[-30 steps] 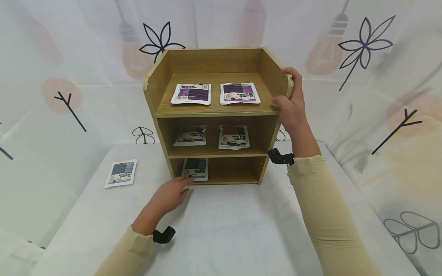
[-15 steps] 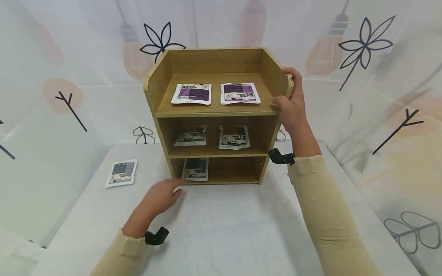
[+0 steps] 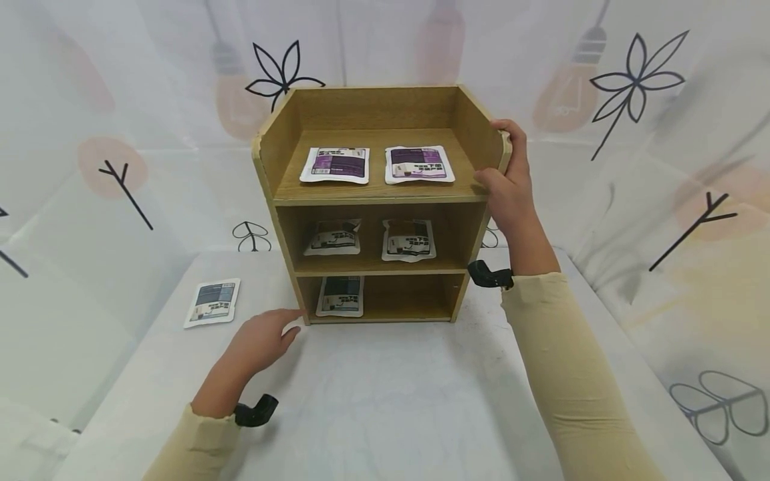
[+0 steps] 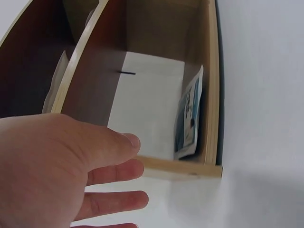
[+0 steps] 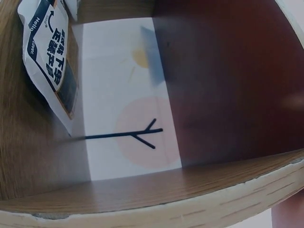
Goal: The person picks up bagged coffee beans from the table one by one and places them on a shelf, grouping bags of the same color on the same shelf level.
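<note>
A three-tier wooden shelf (image 3: 379, 200) stands on the white table. My right hand (image 3: 511, 190) grips its right side panel near the top, thumb on the inner face. My left hand (image 3: 255, 342) is at the shelf's lower left corner, fingers extended and holding nothing. Just right of it, a blue-labelled packet (image 3: 340, 296) lies on the bottom tier; the left wrist view shows this packet (image 4: 189, 116) too. Two purple-labelled packets lie on the top tier, one left (image 3: 335, 165) and one right (image 3: 418, 164). The middle tier holds two brown-labelled packets, a left one (image 3: 333, 238) and a right one (image 3: 409, 240).
Another blue-labelled packet (image 3: 212, 302) lies on the table (image 3: 397, 401), left of the shelf. A printed white sheet (image 3: 385, 40) covers the wall behind. Each wrist wears a small black camera, the left camera (image 3: 257, 410) near the sleeve.
My left hand has drawn back leftward from the front of the bottom-tier packet to the shelf's corner. The packet stays in place, and my right hand keeps its grip on the side panel.
</note>
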### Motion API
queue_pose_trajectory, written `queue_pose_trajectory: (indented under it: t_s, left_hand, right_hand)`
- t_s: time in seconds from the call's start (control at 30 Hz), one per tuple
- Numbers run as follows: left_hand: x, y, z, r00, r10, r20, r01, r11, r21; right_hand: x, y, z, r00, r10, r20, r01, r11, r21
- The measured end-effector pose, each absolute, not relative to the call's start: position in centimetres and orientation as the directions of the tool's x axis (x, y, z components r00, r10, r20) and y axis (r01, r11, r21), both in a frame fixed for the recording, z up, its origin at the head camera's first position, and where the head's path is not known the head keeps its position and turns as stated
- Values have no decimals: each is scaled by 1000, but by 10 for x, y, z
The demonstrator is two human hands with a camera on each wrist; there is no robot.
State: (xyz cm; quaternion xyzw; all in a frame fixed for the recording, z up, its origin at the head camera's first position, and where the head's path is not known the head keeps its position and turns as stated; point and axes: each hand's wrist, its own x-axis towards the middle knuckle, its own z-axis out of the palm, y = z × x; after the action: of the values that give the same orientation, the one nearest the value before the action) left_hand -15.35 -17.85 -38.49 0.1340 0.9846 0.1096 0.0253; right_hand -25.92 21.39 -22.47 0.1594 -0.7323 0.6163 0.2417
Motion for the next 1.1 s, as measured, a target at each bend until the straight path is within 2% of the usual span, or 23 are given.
queue_pose_trajectory:
  t_s: [0.8, 1.1]
  left_hand:
    - [-158, -218, -384, -975, 221, 10, 219, 956, 196]
    - [-160, -230, -389, -986, 160, -39, 147, 961, 234]
  right_hand:
    - [-259, 214, -225, -831, 63, 553, -530, 208, -822]
    - [-259, 214, -225, -832, 64, 551, -530, 203, -823]
